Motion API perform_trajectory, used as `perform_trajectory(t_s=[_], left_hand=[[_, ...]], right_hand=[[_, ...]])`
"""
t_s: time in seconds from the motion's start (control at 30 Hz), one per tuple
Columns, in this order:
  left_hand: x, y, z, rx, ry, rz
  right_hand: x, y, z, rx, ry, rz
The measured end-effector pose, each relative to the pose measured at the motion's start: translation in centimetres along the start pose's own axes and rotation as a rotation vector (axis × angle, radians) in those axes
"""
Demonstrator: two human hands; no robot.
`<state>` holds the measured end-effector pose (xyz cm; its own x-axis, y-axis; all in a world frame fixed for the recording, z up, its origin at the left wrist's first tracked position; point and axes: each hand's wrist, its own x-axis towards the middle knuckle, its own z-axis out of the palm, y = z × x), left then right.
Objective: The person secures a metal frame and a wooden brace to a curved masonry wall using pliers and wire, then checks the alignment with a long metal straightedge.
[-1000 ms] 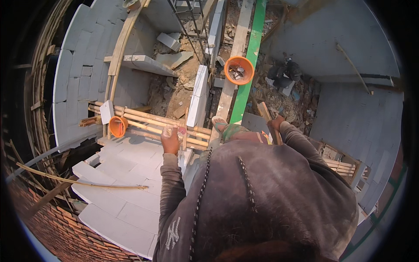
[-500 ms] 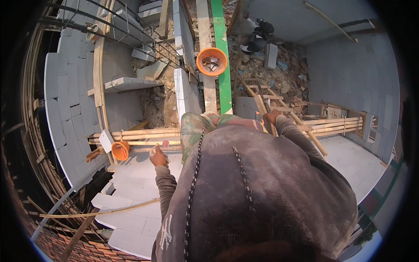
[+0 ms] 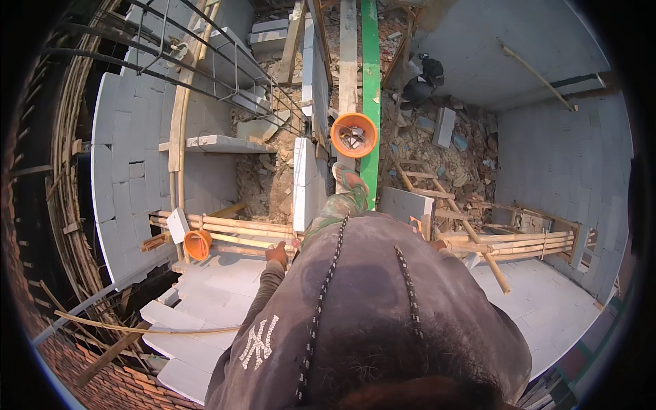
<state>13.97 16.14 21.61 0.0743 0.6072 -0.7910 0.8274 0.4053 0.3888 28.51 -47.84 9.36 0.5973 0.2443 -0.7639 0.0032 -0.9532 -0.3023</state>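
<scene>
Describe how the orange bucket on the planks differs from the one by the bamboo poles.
The bucket on the planks looks larger in the picture than the bucket by the bamboo poles. The mouth of the bucket on the planks faces the camera; that of the bucket by the bamboo poles shows at a slant. The first holds broken, pale pieces; the second's contents are unclear. Both are orange.

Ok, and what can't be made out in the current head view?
- Right hand: head view; mostly hidden by the dark sweatshirt, so its grip is unclear.
- Left hand: head view; small, its back toward the camera, hiding anything inside the fingers.
- Co-worker: head view; too small to tell what the hands do.
- Green plank: far end cut off by the head view's top edge.
</scene>
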Motion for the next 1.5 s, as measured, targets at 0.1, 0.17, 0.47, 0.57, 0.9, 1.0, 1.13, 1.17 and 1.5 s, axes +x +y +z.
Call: perform_trajectory(t_s=[0.1, 0.17, 0.47, 0.57, 0.9, 1.0, 1.13, 1.17, 1.5], left_hand=[[0.6, 0.5, 1.8, -0.078, 0.031, -0.018], [1.9, 2.8, 2.3, -0.141, 0.016, -0.046], [8.6, 7.7, 6.3, 0.025, -0.031, -0.057], [6.9, 12.0, 6.2, -0.057, -0.07, -0.065], [3.9, 16.7, 9.1, -0.085, -0.121, -0.051], [3.5, 18.9, 8.0, 0.014, -0.119, -0.058], [7.5, 14.2, 7.7, 0.122, -0.158, 0.159], [8.2, 13.8, 7.9, 0.138, -0.162, 0.233], [4.5, 21.7, 8.9, -0.136, -0.097, 0.22]], right_hand=[[3.5, -1.7, -2.2, -0.083, 0.057, 0.075], [4.9, -4.8, -5.7, 0.085, -0.001, 0.21], [7.3, -13.7, -22.3, 0.276, 0.164, 0.39], [6.3, -19.5, -27.6, 0.354, 0.195, 0.425], [13.8, -7.9, -25.7, -0.089, -0.001, 0.313], [12.0, -11.3, -25.3, 0.191, 0.0, 0.341], [12.8, -12.6, -26.3, 0.175, -0.025, 0.43], [13.5, -12.9, -27.1, 0.155, -0.034, 0.437], [15.8, -12.6, -25.6, 0.149, -0.156, 0.692]])
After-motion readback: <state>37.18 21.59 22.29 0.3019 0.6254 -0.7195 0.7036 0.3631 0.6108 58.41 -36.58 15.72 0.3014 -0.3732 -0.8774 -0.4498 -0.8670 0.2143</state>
